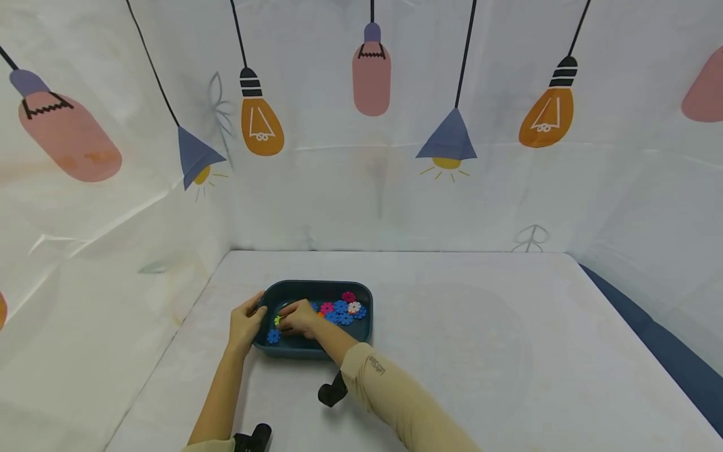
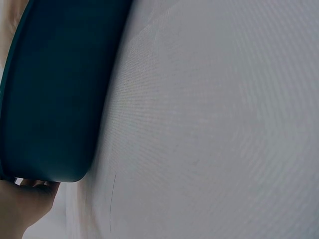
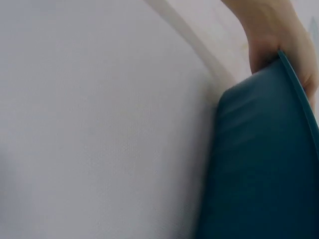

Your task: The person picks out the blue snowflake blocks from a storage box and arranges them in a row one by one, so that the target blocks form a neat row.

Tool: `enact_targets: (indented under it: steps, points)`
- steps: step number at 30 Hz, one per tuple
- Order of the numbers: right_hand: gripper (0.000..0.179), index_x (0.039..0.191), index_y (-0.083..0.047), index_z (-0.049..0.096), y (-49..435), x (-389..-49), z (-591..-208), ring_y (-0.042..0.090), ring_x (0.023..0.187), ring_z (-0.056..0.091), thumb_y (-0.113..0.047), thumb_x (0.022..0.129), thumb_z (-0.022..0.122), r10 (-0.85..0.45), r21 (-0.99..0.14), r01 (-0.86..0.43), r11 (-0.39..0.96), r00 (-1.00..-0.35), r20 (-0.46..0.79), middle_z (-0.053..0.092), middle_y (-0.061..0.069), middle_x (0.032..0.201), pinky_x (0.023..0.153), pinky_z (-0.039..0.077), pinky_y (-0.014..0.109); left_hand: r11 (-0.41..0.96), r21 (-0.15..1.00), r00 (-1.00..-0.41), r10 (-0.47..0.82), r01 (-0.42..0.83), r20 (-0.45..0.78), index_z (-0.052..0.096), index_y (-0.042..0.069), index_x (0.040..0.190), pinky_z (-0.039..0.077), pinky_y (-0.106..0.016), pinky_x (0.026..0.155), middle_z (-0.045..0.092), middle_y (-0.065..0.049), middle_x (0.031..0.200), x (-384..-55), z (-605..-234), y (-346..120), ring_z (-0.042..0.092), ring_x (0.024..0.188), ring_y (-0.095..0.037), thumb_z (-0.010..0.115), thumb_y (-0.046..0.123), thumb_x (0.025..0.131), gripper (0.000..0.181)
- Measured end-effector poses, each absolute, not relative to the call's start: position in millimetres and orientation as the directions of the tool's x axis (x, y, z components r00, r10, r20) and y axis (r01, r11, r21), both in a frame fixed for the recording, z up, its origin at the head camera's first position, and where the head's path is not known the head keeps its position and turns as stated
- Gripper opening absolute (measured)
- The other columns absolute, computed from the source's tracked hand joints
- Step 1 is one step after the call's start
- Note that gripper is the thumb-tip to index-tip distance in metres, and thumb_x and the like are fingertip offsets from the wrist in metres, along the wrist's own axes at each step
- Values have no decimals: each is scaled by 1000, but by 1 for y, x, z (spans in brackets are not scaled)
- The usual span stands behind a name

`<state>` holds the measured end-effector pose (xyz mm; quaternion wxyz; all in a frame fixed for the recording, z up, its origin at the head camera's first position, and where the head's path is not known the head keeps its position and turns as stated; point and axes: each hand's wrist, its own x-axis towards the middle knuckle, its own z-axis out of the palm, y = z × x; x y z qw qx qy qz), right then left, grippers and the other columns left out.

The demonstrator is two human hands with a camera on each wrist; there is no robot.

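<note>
A dark teal tray [image 1: 316, 353] lies on the white table with flower-shaped plastic pieces in it. My left hand [image 1: 246, 321] grips its left end, thumb over the rim; the left wrist view also shows this hand [image 2: 27, 205] against the tray's end wall [image 2: 55, 99]. Inside the tray, my right hand [image 1: 302, 319] reaches into the left half with bent fingers. A yellow-green flower piece [image 1: 277, 320] shows right at its fingertips; whether they pinch it I cannot tell. Just below that lies a blue flower piece [image 1: 273, 336].
Several blue pieces [image 1: 346, 319] cluster in the tray's right half, with a pink one [image 1: 327, 307], a white one [image 1: 354, 307] and a dark red one [image 1: 349, 296]. White table surface [image 1: 480, 339] extends right of the tray. A lamp-printed sheet [image 1: 316, 201] hangs behind.
</note>
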<state>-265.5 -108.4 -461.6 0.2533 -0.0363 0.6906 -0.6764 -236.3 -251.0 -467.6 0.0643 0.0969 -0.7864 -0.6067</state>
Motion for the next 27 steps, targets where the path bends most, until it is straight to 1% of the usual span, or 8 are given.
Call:
enact_targets:
  steps: [3,5,8,13,17,22,24,27]
  points:
    - [33,110,12,63,-107,-269,-464,22,79,67,17,77,64,-400,-937,337,90,-850,-344,66,17,92,75,56,39,253,964,-974,-227,-78,-19,40,-2,140,37,-26,104,35,-22,146,-237,-467,-251,36,133,-31,45,1,95,45]
    - [31,108,11,65,-104,-268,-462,23,79,68,16,77,64,-373,-933,344,109,-855,-359,66,16,91,74,56,39,257,963,-973,-228,-75,-14,40,-2,140,36,-27,105,36,-22,145,-237,-468,-250,36,133,-31,45,1,95,45]
    - [29,107,10,65,-99,-269,-459,23,80,68,15,78,64,-356,-930,339,138,-860,-366,67,14,90,74,56,40,256,964,-974,-228,-68,-8,40,-3,140,31,-41,108,36,-22,145,-238,-468,-250,36,133,-32,45,1,95,45]
    - [30,109,11,65,-97,-267,-462,21,79,67,14,79,65,-458,-940,295,168,-821,-340,68,16,93,73,57,40,256,965,-972,-236,-51,12,41,-4,139,38,-14,95,38,-22,143,-238,-469,-250,39,131,-31,46,1,95,45]
    - [31,110,10,64,-102,-264,-465,22,81,68,13,79,65,-561,-951,236,200,-768,-309,69,17,96,72,57,37,250,967,-972,-233,-44,16,41,-4,138,35,0,80,38,-22,143,-238,-470,-251,39,131,-31,46,0,94,45]
    - [31,111,8,65,-108,-259,-464,18,84,67,10,80,65,-637,-956,148,255,-717,-281,69,14,102,75,56,32,232,971,-975,-220,-58,-6,40,-3,139,36,-26,104,36,-22,145,-237,-469,-252,36,133,-32,45,0,94,45]
    - [30,110,7,66,-110,-258,-463,14,82,65,8,80,66,-652,-955,117,272,-707,-273,69,11,102,76,56,30,226,972,-976,-219,-60,-9,40,-4,139,32,-38,108,36,-22,145,-237,-468,-251,35,133,-33,45,0,94,46]
    - [26,107,5,68,-111,-256,-461,9,79,60,5,81,67,-658,-949,74,305,-704,-267,69,7,99,75,56,27,224,973,-976,-218,-63,-13,40,-4,139,29,-43,110,35,-22,146,-237,-467,-251,34,134,-34,45,0,94,46]
